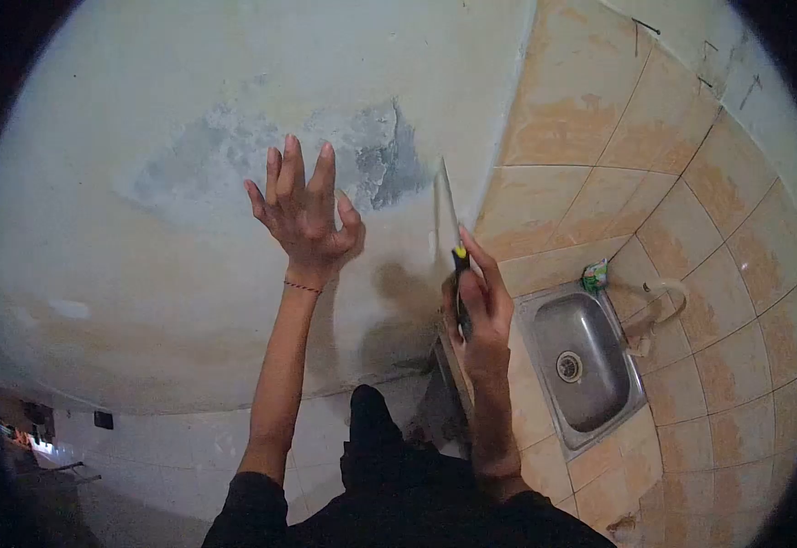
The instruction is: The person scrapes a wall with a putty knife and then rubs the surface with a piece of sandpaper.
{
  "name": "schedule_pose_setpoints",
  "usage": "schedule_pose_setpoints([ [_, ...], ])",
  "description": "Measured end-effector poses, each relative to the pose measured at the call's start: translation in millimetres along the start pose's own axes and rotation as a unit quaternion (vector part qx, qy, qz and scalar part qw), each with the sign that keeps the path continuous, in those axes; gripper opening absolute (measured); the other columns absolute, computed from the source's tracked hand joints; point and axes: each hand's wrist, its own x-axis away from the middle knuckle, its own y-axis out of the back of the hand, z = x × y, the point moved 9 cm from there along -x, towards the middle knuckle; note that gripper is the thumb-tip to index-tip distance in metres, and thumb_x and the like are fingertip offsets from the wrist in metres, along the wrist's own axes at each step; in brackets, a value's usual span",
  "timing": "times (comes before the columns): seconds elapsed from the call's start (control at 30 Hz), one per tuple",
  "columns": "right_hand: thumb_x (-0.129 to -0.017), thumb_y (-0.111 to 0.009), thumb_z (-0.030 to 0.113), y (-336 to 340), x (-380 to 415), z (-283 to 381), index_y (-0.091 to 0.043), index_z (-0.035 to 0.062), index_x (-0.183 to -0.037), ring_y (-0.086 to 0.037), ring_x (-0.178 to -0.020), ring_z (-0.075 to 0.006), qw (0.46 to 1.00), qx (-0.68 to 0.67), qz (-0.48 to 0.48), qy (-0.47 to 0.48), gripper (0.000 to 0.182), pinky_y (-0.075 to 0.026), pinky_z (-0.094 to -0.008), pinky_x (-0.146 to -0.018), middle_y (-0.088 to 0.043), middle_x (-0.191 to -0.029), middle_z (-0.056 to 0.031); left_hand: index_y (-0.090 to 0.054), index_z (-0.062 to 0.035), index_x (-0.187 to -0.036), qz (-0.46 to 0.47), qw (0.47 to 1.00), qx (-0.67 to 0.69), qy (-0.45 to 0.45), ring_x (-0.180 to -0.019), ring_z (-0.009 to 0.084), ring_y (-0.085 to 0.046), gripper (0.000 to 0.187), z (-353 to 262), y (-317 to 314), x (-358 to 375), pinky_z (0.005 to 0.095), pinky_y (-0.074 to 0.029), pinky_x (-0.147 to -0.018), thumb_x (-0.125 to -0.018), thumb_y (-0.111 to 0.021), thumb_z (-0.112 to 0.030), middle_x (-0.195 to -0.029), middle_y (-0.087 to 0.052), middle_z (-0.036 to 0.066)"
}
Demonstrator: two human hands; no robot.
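My left hand (305, 215) is open with its fingers spread, reaching up over the lower edge of a grey bare patch (207, 151) on the pale wall (234, 55). A thin braided band circles its wrist. At the patch's right end, the paint is cracked and flaking (385, 160). In my right hand (482, 306) is a scraper (449, 201), held by its black and yellow handle. Its long pale blade points upward, the tip just right of the flaking part, overlapping the wall in this view.
To the right, a steel sink (586, 365) is set in a tiled counter (531, 416), with a pale tap (672, 306) and a small green packet (595, 276) at its back corner. Orange-beige tiles (572, 100) cover the adjoining wall. Light floor tiles (188, 447) lie below.
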Motion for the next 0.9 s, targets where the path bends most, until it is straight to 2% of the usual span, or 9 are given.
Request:
schedule_pose_setpoints([
  [0.03,-0.105,-0.049,0.024,-1,-4,13,-0.049,0.0119,-0.145,-0.040,-0.054,-0.0071,0.989,0.136,-0.020,0.058,0.042,-0.033,-0.0181,-0.050,-0.053,-0.076,-0.0048,-0.059,-0.0198,-0.138,-0.003,1.000,0.006,-0.003,-0.145,0.0280,-0.033,0.059,0,0,-1,0.0490,-0.001,-0.123,-0.080,-0.049,-0.028,-0.152,-0.044,0.011],
  [0.1,-0.102,-0.052,0.016,-6,-13,30,-0.054,0.0140,-0.141,-0.051,-0.064,-0.0178,0.923,0.336,-0.073,0.175,0.040,-0.043,-0.0282,-0.060,-0.055,-0.083,-0.0078,-0.058,-0.0198,-0.138,-0.005,1.000,0.013,-0.005,-0.145,0.0281,-0.033,0.059,-1,1,0,0.0492,-0.001,-0.123,-0.081,-0.049,-0.027,-0.152,-0.044,0.011],
  [0.17,-0.100,-0.053,0.011,-18,-19,39,-0.055,0.0191,-0.141,-0.062,-0.075,-0.0289,0.857,0.458,-0.102,0.214,0.042,-0.052,-0.0403,-0.066,-0.056,-0.088,-0.0114,-0.058,-0.0197,-0.138,-0.005,1.000,0.015,-0.004,-0.145,0.0283,-0.033,0.058,-1,2,-1,0.0493,-0.001,-0.123,-0.081,-0.048,-0.027,-0.152,-0.044,0.012],
  [0.27,-0.096,-0.056,0.008,-17,-17,25,-0.057,0.0244,-0.139,-0.061,-0.072,-0.0314,0.842,0.477,-0.114,0.224,0.046,-0.051,-0.0402,-0.061,-0.054,-0.090,-0.0124,-0.058,-0.0198,-0.138,0.001,1.000,0.002,-0.005,-0.145,0.0283,-0.033,0.058,-1,0,1,0.0491,-0.001,-0.123,-0.082,-0.048,-0.028,-0.152,-0.044,0.012],
  [0.37,-0.096,-0.057,0.009,-15,-8,14,-0.058,0.0251,-0.138,-0.061,-0.068,-0.0293,0.835,0.480,-0.117,0.244,0.045,-0.051,-0.0403,-0.057,-0.054,-0.089,-0.0110,-0.058,-0.0197,-0.138,0.003,1.000,-0.003,-0.009,-0.145,0.0282,-0.032,0.057,0,0,1,0.0487,-0.001,-0.123,-0.083,-0.048,-0.028,-0.152,-0.044,0.012],
  [0.63,-0.093,-0.061,0.007,-19,-13,16,-0.058,0.0243,-0.138,-0.062,-0.068,-0.0286,0.824,0.508,-0.101,0.229,0.048,-0.054,-0.0387,-0.060,-0.055,-0.089,-0.0111,-0.059,-0.0208,-0.137,-0.006,1.000,-0.002,-0.003,-0.145,0.0273,-0.033,0.059,1,-2,1,0.0478,-0.001,-0.123,-0.080,-0.049,-0.030,-0.151,-0.045,0.011],
  [0.77,-0.097,-0.058,0.012,-14,16,5,-0.057,0.0199,-0.139,-0.063,-0.070,-0.0242,0.862,0.460,-0.044,0.209,0.042,-0.053,-0.0364,-0.058,-0.061,-0.089,-0.0113,-0.060,-0.0218,-0.136,-0.011,1.000,0.001,-0.001,-0.144,0.0263,-0.034,0.057,1,0,1,0.0472,-0.001,-0.123,-0.082,-0.047,-0.033,-0.151,-0.046,0.010],
  [0.83,-0.100,-0.056,0.018,-8,17,-13,-0.050,0.0188,-0.144,-0.063,-0.066,-0.0195,0.956,0.283,0.004,0.077,0.044,-0.050,-0.0334,-0.051,-0.062,-0.089,-0.0110,-0.060,-0.0219,-0.136,-0.020,1.000,0.002,-0.002,-0.144,0.0261,-0.035,0.056,1,0,0,0.0470,-0.001,-0.123,-0.083,-0.045,-0.035,-0.151,-0.046,0.009],
  [0.9,-0.102,-0.052,0.023,-11,22,-31,-0.044,0.0164,-0.148,-0.062,-0.066,-0.0158,0.995,0.068,0.049,-0.051,0.047,-0.048,-0.0288,-0.048,-0.064,-0.091,-0.0119,-0.061,-0.0220,-0.135,-0.025,1.000,-0.001,-0.003,-0.143,0.0262,-0.035,0.055,1,1,1,0.0466,-0.002,-0.123,-0.084,-0.044,-0.036,-0.150,-0.046,0.009],
])
